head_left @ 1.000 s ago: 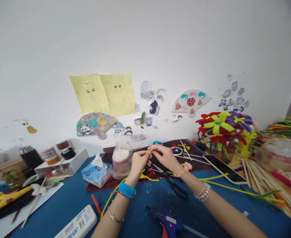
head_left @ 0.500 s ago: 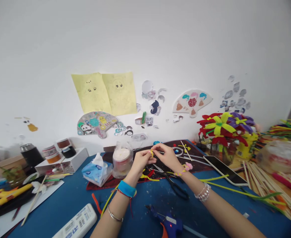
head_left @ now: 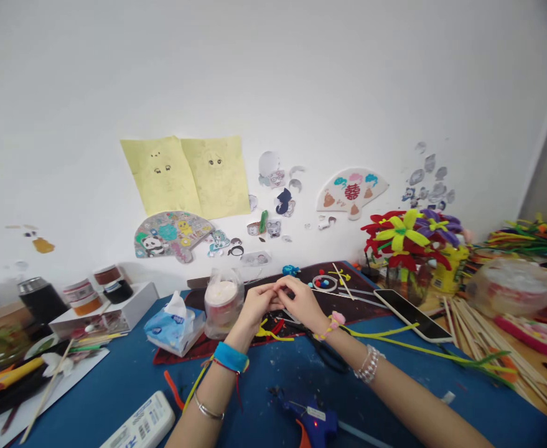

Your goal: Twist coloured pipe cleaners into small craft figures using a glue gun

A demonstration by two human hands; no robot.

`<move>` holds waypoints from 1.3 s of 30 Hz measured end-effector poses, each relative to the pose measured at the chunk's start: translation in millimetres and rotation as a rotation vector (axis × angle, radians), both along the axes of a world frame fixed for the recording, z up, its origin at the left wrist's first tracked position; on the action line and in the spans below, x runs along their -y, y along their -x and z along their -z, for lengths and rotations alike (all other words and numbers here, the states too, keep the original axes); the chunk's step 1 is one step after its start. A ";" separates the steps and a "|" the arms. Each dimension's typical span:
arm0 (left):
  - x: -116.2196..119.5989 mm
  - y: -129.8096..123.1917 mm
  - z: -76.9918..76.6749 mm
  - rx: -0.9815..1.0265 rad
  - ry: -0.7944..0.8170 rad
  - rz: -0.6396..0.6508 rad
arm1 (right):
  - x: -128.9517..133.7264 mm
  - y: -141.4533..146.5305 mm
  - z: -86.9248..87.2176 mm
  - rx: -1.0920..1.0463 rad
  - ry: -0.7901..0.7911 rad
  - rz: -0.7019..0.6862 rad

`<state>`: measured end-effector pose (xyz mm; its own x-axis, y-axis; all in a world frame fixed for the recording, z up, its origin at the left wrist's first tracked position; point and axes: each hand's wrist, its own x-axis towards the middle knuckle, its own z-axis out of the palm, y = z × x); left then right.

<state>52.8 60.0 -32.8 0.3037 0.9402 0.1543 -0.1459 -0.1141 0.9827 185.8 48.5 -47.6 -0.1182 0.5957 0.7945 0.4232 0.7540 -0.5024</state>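
My left hand (head_left: 256, 306) and my right hand (head_left: 302, 305) meet above the dark red mat, fingertips pinched together. Their fingers now hide the small yellow pipe cleaner piece that showed between them half a second ago. Just below the hands, short yellow pipe cleaner bits (head_left: 273, 333) lie on the mat. Black-handled scissors (head_left: 328, 354) rest partly under my right wrist. A blue hot glue gun (head_left: 310, 418) with a lit red light lies closer to me. Long yellow pipe cleaners (head_left: 434, 350) stretch across the blue table to the right of my right wrist.
Left stand a tissue pack (head_left: 173, 326), a bagged jar (head_left: 223, 303) and a white box (head_left: 137, 308). A white case (head_left: 143, 423) lies in front. At right are a phone (head_left: 413, 315), wooden sticks (head_left: 483, 348) and pipe cleaner flowers (head_left: 404, 236). The wall (head_left: 273, 74) rises behind the table.
The view has turned slightly right, so everything sits further left. My fingers have closed over the yellow pipe cleaner piece, which was visible before, and my right hand has tilted further over it.
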 end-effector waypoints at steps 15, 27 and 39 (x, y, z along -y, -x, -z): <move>-19.7 9.1 18.1 -0.035 -0.091 -0.133 | -11.7 4.3 9.4 -0.353 0.281 -0.127; -18.5 8.6 26.6 0.022 -0.136 -0.104 | -23.2 -17.8 1.9 -0.341 0.370 -0.287; -12.3 9.2 29.8 0.022 -0.159 -0.192 | -25.5 -21.8 7.9 -0.250 0.380 -0.324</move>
